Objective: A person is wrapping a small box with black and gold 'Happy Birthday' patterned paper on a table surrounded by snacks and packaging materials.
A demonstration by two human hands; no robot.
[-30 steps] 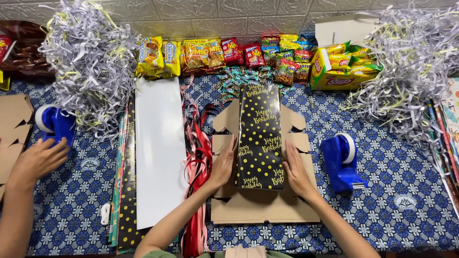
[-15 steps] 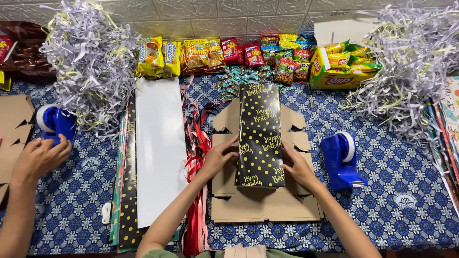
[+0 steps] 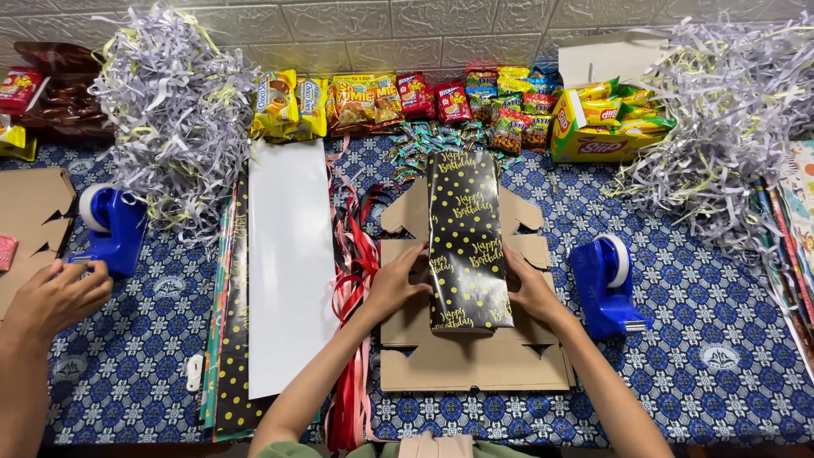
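Note:
A long box wrapped in black paper with gold dots [image 3: 467, 237] lies on flat brown cardboard cut-outs [image 3: 475, 365] in the middle of the table. My left hand [image 3: 397, 284] presses against its left side. My right hand [image 3: 532, 293] holds its right side near the front end. Both hands grip the wrapped box between them. A bundle of red ribbon [image 3: 356, 280] lies just left of my left hand.
Another person's hand [image 3: 55, 297] rests at the left by a blue tape dispenser [image 3: 110, 229]. A second blue tape dispenser [image 3: 604, 284] stands right of the box. White sheet [image 3: 288, 263], shredded paper heaps [image 3: 174, 110] [image 3: 729, 110] and snack packets [image 3: 424, 97] line the back.
My hands have slid slightly along the wrapped box, and it has shifted a little. The other person's hand at the left has moved closer to the blue tape dispenser.

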